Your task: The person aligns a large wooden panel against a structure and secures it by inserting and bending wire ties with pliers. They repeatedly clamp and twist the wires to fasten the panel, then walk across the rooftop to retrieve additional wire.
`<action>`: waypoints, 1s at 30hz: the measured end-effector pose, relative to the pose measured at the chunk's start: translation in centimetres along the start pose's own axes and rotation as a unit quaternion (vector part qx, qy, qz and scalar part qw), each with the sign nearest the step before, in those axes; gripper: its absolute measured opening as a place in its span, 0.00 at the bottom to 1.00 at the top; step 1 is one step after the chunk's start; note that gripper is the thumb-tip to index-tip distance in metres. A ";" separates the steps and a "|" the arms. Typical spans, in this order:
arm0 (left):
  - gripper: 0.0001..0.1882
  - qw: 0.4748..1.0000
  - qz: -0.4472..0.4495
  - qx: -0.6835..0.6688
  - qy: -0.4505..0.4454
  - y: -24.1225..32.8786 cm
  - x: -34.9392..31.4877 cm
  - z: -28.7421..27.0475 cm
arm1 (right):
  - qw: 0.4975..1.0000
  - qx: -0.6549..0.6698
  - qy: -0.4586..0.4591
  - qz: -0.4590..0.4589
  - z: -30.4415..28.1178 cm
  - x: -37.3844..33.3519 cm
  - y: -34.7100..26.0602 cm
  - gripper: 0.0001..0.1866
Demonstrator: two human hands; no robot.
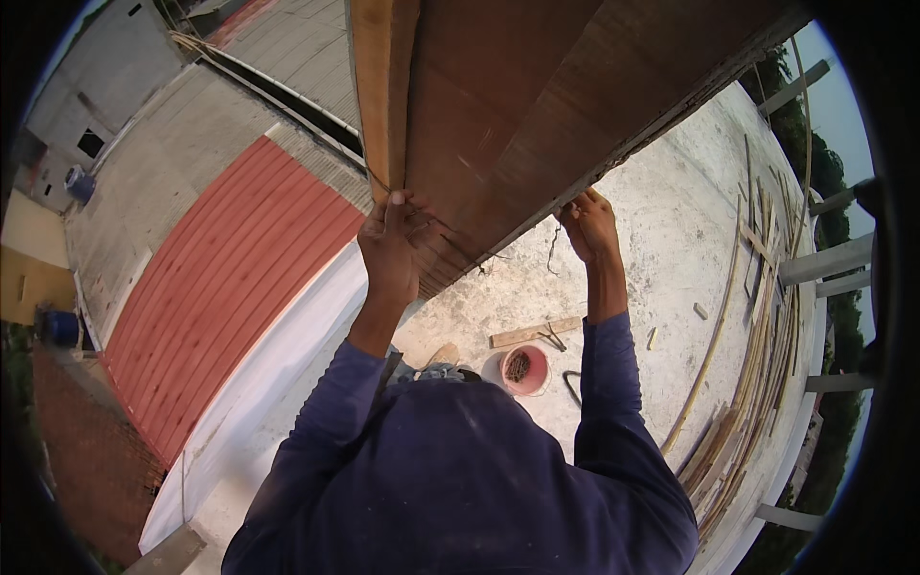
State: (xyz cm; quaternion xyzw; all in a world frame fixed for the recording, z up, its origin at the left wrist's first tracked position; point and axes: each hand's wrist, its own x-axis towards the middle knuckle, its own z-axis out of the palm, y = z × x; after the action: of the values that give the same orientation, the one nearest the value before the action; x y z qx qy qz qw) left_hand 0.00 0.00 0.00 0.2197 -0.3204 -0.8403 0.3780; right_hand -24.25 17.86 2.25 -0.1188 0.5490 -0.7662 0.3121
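Above me is a large brown board (pixel 498 115), with a pale wooden batten (pixel 385 86) along its left side. My left hand (pixel 391 244) is raised to the batten's lower end, fingers closed around a thin dark wire (pixel 450 230). Strands of that wire stretch across the board's lower end, toward the right. On the other side, my right hand (pixel 591 228) has its fingers curled at the board's right edge. A short bent wire (pixel 553 254) dangles beside those fingers; whether they also pinch it, I cannot tell.
Below, a pinkish bucket (pixel 525 370) with small brown pieces stands on a pale concrete slab (pixel 661 278), near a short wooden plank (pixel 537 332) and a dark hand tool (pixel 553 337). Long thin strips (pixel 752 383) lie at right. Red corrugated roofing (pixel 240 278) slopes away at left, beyond the slab's edge.
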 end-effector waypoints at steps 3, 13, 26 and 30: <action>0.12 0.999 0.038 0.019 0.017 -0.5 -0.7 0.8 | 0.999 0.023 0.004 0.028 0.6 -2.3 1.0 0.21; 0.08 0.998 -0.019 -0.004 -0.062 -1.1 -1.3 1.3 | 0.992 0.075 0.097 -0.017 3.2 -8.6 3.8 0.25; 0.09 0.992 -0.054 -0.004 -0.115 -1.7 -0.8 1.2 | 0.969 -0.028 0.217 -0.112 5.6 -10.5 6.0 0.25; 0.11 0.991 -0.082 0.051 -0.089 -1.5 -0.7 1.0 | 0.963 -0.019 0.240 -0.120 6.5 -11.0 6.7 0.20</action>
State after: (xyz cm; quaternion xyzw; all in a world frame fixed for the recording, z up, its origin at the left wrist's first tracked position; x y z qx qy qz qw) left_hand -0.92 1.71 -0.31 0.1883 -0.3766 -0.8672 0.2659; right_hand -9.99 18.21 0.30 -0.0019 0.6038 -0.7936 0.0746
